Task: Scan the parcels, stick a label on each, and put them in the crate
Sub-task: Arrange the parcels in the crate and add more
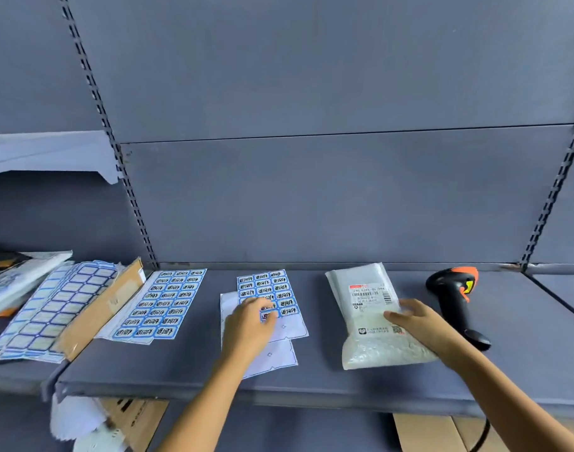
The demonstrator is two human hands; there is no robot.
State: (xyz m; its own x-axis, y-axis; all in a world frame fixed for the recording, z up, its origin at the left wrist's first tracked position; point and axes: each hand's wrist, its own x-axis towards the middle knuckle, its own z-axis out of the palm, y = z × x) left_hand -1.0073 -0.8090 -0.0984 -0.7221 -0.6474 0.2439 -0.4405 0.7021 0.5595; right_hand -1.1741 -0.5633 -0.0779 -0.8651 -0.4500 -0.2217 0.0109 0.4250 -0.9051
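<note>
Parcel (pixel 370 318) lies at the right of the shelf (pixel 344 380), pressed still under the right hand (pixel 416 324), fingers loosely straight. The left hand (pixel 249 321), fingers curled, pinches the label sheet (pixel 269 288), probably peeling one.

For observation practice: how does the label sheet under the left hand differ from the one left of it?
The partly used label sheet has bare backing in front; the full label sheet keeps every row. The left hand touches only the former. Both carry blue-bordered labels.
</note>
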